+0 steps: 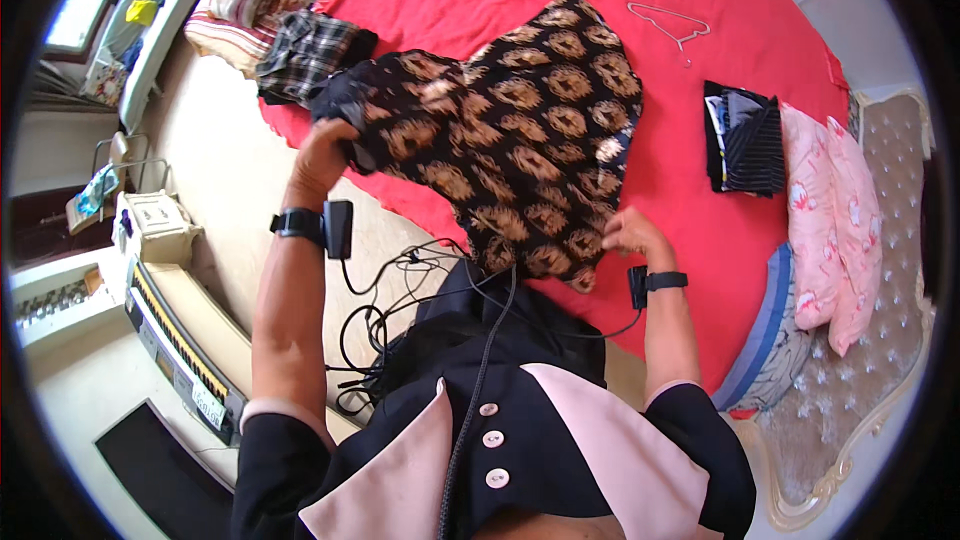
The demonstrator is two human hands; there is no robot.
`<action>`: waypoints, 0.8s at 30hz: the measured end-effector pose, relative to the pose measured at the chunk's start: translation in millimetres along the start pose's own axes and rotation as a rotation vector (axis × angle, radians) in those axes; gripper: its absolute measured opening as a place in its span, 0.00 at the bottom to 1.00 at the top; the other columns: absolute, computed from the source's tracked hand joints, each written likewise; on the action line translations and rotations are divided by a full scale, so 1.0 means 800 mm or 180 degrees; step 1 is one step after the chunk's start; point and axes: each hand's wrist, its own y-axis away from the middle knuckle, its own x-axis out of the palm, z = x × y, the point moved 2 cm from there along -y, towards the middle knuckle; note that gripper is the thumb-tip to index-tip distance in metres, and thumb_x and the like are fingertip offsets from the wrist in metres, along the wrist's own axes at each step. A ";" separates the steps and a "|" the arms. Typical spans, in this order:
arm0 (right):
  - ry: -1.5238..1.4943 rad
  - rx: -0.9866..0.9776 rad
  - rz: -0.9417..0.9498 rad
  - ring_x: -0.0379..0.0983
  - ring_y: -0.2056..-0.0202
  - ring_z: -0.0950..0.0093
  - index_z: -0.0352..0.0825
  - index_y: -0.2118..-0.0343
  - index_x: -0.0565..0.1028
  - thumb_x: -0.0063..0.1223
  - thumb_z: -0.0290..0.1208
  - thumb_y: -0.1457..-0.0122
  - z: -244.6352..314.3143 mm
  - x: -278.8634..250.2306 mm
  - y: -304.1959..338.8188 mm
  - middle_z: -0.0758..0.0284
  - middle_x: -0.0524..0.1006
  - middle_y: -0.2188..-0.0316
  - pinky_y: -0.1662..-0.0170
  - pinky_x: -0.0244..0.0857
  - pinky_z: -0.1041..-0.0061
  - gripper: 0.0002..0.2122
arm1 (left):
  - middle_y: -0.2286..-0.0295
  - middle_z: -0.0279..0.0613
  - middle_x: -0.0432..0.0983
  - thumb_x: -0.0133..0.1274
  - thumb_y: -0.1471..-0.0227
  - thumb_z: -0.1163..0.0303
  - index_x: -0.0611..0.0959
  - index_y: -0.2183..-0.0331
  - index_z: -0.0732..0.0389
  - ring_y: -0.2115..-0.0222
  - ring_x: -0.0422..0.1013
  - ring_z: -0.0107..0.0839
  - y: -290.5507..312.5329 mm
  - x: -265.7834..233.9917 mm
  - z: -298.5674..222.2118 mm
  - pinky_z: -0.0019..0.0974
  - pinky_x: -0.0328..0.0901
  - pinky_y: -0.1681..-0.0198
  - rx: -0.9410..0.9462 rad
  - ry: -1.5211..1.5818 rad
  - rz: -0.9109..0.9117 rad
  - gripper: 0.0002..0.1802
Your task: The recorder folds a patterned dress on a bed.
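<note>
A black garment with a tan flower print point(520, 130), probably a dress, lies spread over the near edge of the bed. My left hand point(325, 152) is closed round its bunched dark end at the left, lifting that part a little. At the garment's right edge, near me, my right hand point(638, 237) has its fingers curled together against the cloth, pinching the border. The near end of the garment hangs down in front of my lap. A dark strap with a small black box sits on each of my wrists.
A red bedspread point(690, 270) covers the bed. A plaid folded shirt point(308, 52) lies at the left, a white hanger point(672, 22) at the far right. Folded dark clothes point(745, 140) rest near pink pillows point(830, 220). Black cables point(375, 325) run across my lap.
</note>
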 end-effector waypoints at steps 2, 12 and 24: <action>-0.1310 -0.0367 -0.0450 0.74 0.72 0.75 0.27 0.61 0.74 0.62 0.22 0.59 0.043 -0.032 -0.035 0.68 0.76 0.76 0.68 0.69 0.76 0.19 | 0.68 0.45 0.76 0.51 0.66 0.84 0.79 0.81 0.63 0.66 0.72 0.38 0.018 0.003 0.003 0.35 0.66 0.62 0.0441 -0.1783 -0.0258 0.06; -0.1273 -0.3053 -0.0617 0.60 0.45 0.72 0.32 0.41 0.57 0.62 0.28 0.56 0.346 -0.160 -0.047 0.57 0.62 0.43 0.45 0.57 0.75 0.38 | 0.65 0.30 0.74 0.50 0.68 0.81 0.78 0.58 0.62 0.65 0.68 0.22 0.098 0.152 -0.122 0.28 0.64 0.61 -0.0241 -0.1914 0.0627 0.26; -0.1606 -0.3665 0.0804 0.52 0.41 0.73 0.33 0.40 0.52 0.59 0.24 0.59 0.394 -0.099 -0.055 0.66 0.58 0.42 0.41 0.48 0.71 0.40 | 0.67 0.43 0.76 0.44 0.53 0.79 0.76 0.62 0.72 0.68 0.73 0.32 0.127 0.206 -0.205 0.32 0.67 0.59 0.0983 0.0448 0.0432 0.13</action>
